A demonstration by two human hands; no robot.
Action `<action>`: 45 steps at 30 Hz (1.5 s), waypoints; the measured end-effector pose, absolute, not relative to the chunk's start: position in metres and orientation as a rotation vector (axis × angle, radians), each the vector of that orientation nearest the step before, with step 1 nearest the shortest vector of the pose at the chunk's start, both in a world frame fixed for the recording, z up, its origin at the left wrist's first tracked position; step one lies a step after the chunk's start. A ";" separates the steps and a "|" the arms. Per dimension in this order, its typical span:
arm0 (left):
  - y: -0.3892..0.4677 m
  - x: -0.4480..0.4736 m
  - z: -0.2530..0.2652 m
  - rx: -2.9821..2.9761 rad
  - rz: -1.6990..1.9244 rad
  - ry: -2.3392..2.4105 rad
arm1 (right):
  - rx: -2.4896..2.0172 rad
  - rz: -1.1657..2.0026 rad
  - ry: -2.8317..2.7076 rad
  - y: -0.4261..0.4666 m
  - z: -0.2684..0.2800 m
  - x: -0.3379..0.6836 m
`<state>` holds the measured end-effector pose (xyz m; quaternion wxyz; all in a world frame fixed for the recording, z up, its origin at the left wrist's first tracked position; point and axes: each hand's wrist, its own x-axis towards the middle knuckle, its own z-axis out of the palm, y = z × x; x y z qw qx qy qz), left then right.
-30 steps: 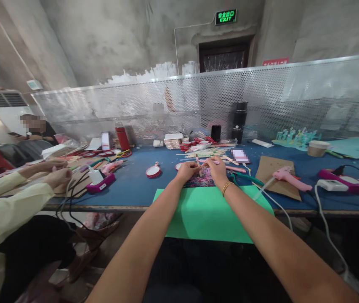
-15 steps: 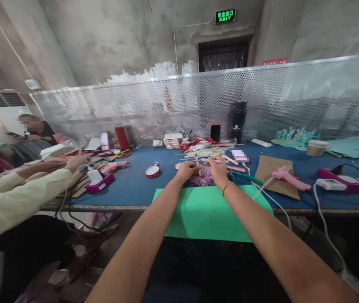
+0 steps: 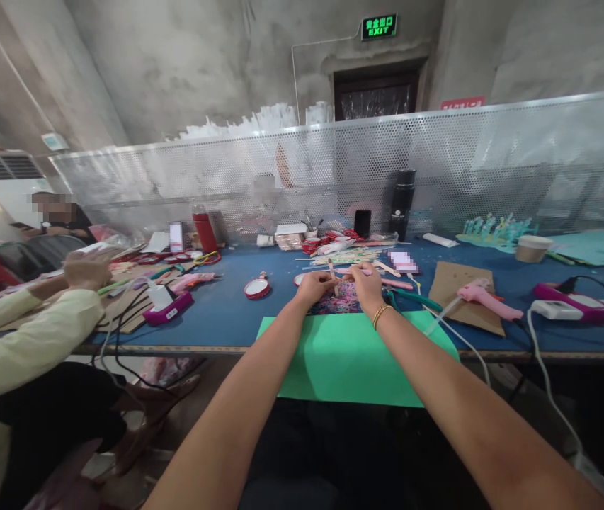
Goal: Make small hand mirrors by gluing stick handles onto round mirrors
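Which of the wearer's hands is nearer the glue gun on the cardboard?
Right. The right hand is left of the glue gun, not touching it; the left hand is farther left.

A slim, gold-coloured bracelet [image 3: 381,315] with a textured surface circles the right wrist; its links are too small to make out. Both forearms [image 3: 248,386] are bare and smooth-contoured, tapering towards the wrists. Near-black clothing [image 3: 328,457] shows below.

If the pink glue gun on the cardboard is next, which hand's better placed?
Probably the right hand: it's nearer the pink glue gun, on that side. The left hand is farther; both look occupied.
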<state>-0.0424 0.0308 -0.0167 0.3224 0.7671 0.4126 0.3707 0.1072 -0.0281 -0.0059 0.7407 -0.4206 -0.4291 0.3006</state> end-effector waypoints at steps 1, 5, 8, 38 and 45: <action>0.031 -0.042 -0.017 2.013 0.973 1.086 | -0.928 0.656 -0.944 -0.029 -0.005 0.107; 0.029 -0.042 -0.015 2.017 0.970 1.094 | -0.914 0.670 -0.970 -0.030 -0.004 0.106; 0.028 -0.042 -0.014 2.024 0.974 1.093 | -0.920 0.670 -1.002 -0.028 -0.006 0.106; 0.022 -0.041 -0.006 2.050 0.969 1.115 | -0.965 0.626 -0.963 -0.032 -0.002 0.107; 0.020 -0.040 -0.006 2.001 0.962 1.091 | -0.946 0.639 -0.979 -0.031 -0.003 0.106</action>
